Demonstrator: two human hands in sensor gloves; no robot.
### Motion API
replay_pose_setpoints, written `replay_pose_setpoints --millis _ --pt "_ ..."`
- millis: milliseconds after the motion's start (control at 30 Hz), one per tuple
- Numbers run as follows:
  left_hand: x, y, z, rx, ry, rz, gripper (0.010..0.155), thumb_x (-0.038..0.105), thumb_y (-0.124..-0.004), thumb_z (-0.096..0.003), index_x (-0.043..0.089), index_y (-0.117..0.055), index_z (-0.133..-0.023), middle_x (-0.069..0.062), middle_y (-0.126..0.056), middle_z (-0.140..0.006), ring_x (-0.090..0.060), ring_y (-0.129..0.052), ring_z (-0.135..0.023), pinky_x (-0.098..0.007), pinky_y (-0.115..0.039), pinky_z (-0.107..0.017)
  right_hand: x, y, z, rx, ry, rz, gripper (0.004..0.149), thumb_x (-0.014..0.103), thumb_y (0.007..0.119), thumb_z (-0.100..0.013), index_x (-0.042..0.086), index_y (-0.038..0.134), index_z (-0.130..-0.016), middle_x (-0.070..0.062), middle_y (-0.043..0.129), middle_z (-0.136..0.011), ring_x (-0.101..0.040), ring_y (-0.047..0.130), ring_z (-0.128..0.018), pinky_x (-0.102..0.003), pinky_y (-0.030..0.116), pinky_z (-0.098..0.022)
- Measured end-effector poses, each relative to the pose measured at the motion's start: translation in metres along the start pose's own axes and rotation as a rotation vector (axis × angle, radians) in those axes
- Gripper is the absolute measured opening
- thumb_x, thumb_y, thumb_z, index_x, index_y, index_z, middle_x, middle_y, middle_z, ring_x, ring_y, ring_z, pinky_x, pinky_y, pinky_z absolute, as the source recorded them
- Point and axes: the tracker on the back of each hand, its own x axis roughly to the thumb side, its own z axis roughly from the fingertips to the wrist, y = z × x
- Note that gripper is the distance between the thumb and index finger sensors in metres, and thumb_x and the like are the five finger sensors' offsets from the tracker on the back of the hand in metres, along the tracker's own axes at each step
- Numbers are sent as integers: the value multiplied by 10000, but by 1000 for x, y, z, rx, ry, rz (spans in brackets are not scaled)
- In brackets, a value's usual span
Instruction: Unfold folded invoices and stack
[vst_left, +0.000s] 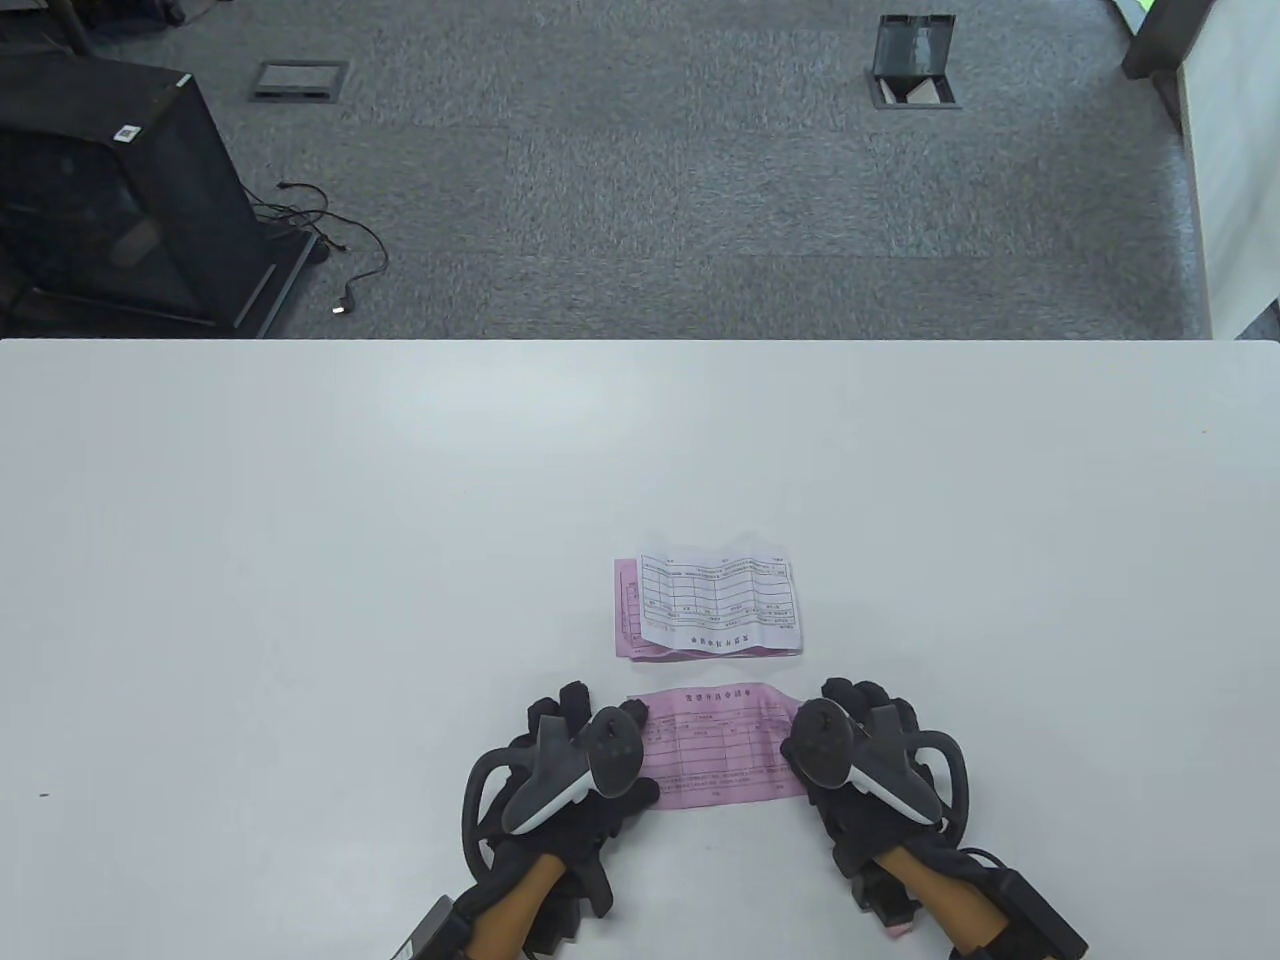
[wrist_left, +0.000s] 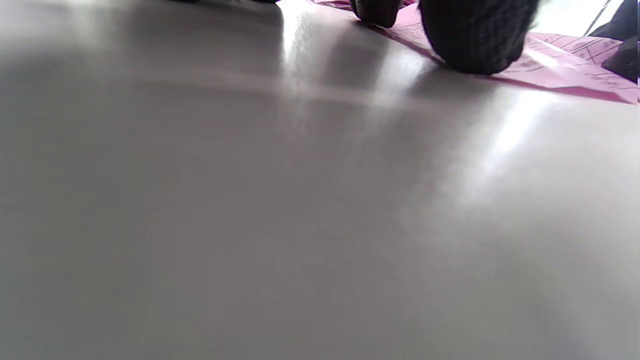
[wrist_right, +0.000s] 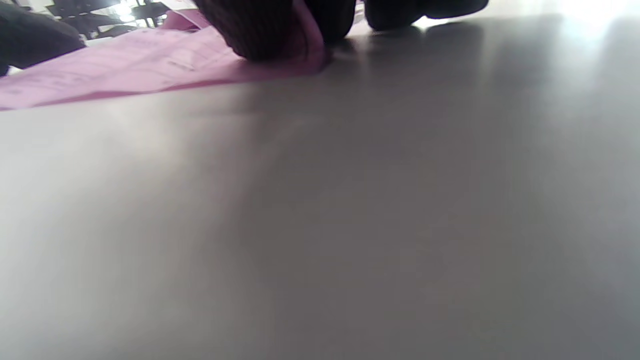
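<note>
A pink invoice lies unfolded on the white table near the front edge. My left hand presses on its left end and my right hand presses on its right end. The left wrist view shows the left hand's fingertips resting on the pink invoice. The right wrist view shows the right hand's fingertips on the pink invoice. Just beyond lies a stack: a creased white invoice on top of a pink sheet.
Beyond the table's far edge is grey carpet with a black cabinet at the left, loose cables and two floor boxes.
</note>
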Motion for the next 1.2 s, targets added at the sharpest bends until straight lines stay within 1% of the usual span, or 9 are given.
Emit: replay_pose_setpoints --millis 100,267,467,567,667,733,1033,1100,1200 --pt "0 0 0 0 0 0 777 571 -727 -492 391 -347 -1145 -215 -153 -1213 -506 -185 -1039 -565 -391 -738 1 -1 2 -14 32 18 399 514 608 -582 216 587 -847 -95 446 -1113 -443 438 -1038 -656 410 -739" --pt "0 -1 1 -1 -1 -1 777 572 -724 -494 390 -343 -1146 -216 -149 -1214 -507 -183 -1041 -567 -387 -740 1 -1 1 -1 47 -47 388 475 624 -595 190 601 -857 -110 435 -1117 -441 426 -1042 -647 411 -744" --pt "1 -1 1 3 1 0 785 577 -729 -493 385 -342 -1149 -214 -160 -1216 -508 -190 -1044 -569 -392 -742 -11 -1 3 11 60 -295 380 423 658 -593 203 593 -897 -131 393 -1128 -444 333 -1049 -658 369 -743" --pt "0 0 1 11 6 21 822 576 -742 -489 360 -309 -1154 -212 -171 -1215 -501 -197 -1046 -565 -398 -742 -17 -7 5 -87 91 -477 378 401 705 -535 217 644 -859 -108 550 -1078 -427 438 -1032 -660 401 -728" --pt "-6 3 2 46 7 104 864 570 -753 -482 319 -272 -1154 -226 -219 -1209 -490 -237 -1048 -563 -423 -737 -20 -13 7 -189 35 -591 367 386 744 -484 217 711 -808 -77 755 -939 -394 691 -914 -646 524 -680" --pt "-12 7 4 78 0 194 883 560 -766 -478 289 -266 -1153 -246 -249 -1199 -498 -275 -1043 -572 -446 -730 -18 -20 9 -151 4 -663 365 384 743 -486 219 711 -811 -72 779 -914 -382 731 -885 -640 538 -677" --pt "-45 30 23 172 -142 683 1010 573 -817 -450 214 -179 -1146 -283 -247 -1180 -541 -355 -1014 -578 -511 -702 -11 -64 27 -148 -279 -1087 357 376 744 -491 229 710 -815 -68 789 -899 -370 749 -867 -637 542 -673" --pt "-51 33 26 216 -222 838 1025 570 -832 -445 210 -176 -1145 -286 -233 -1178 -547 -344 -1011 -581 -506 -699 -9 -72 31 -129 -392 -1181 347 369 750 -492 238 720 -812 -72 796 -894 -376 750 -864 -647 535 -671" --pt "-54 38 28 256 -326 942 1038 576 -844 -435 217 -181 -1148 -275 -203 -1184 -551 -315 -1013 -584 -493 -705 -5 -83 39 -122 -535 -1222 337 370 753 -491 266 726 -810 -62 809 -885 -368 755 -863 -648 533 -676"
